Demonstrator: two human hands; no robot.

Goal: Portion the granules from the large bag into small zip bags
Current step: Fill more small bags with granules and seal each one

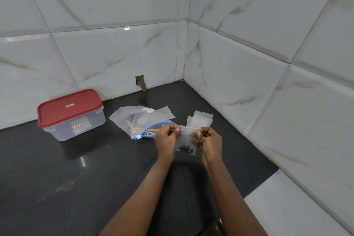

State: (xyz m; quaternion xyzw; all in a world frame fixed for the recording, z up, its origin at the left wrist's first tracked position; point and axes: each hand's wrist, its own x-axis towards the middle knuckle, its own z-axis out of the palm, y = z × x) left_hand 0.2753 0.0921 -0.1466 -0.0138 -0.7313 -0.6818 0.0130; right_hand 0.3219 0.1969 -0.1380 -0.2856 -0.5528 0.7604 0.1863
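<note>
Left hand (165,138) and right hand (210,141) pinched small zip bag (186,141) top at frame centre, dark granules (185,147) inside, large bag (141,120) behind.

We're in a kitchen corner here, a home one by the look of it: a glossy black countertop (76,178) meets two walls of white marble-look tiles (115,53). By the back wall sits a clear plastic food storage box (76,128) with a red snap lid (69,106), and small zip bags (200,119) lie nearby.

Black counter (76,178): red-lidded container (70,115), large bag (138,120), spare small zip bags (201,119).
</note>
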